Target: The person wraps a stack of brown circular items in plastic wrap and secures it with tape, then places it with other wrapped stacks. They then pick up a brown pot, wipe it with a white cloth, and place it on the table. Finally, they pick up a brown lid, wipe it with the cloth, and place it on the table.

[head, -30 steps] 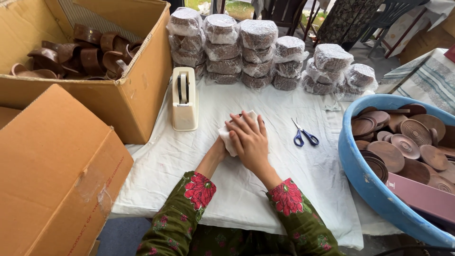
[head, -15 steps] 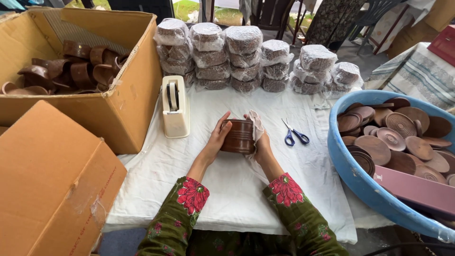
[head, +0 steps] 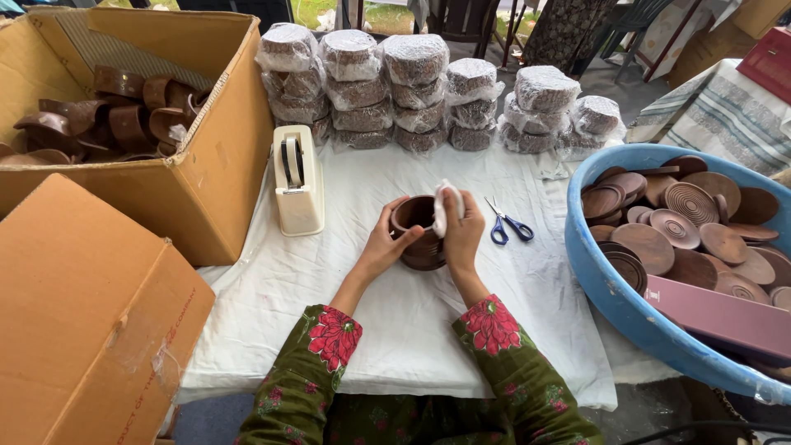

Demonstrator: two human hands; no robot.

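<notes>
The desk (head: 272, 330), under a white cloth, fills the middle of the frame. In the upper left stands an open carton (head: 206, 165) with brown cups, and a closed carton (head: 82, 330) lies at lower left. A blue tub (head: 610, 280) of brown lids sits at the right edge. Along the top centre, wrapped stacks (head: 412, 91) stand in a row. A cream tape dispenser (head: 297, 185) is left of the hands, and scissors (head: 509, 224) lie just right of them.

In the centre both hands meet on a brown cup (head: 416, 239), tilted so that its mouth faces the person. The left hand (head: 381, 247) has its fingers curled around the cup's side. The right hand (head: 463, 235) pinches a white wad (head: 447, 206) at the rim, with the fingers closed on it.

To do this well, I think the left hand should keep the cup steady and turn it slowly, while the right presses the wad evenly along the rim and inside. The cup should stay low over the cloth, in case it slips.
</notes>
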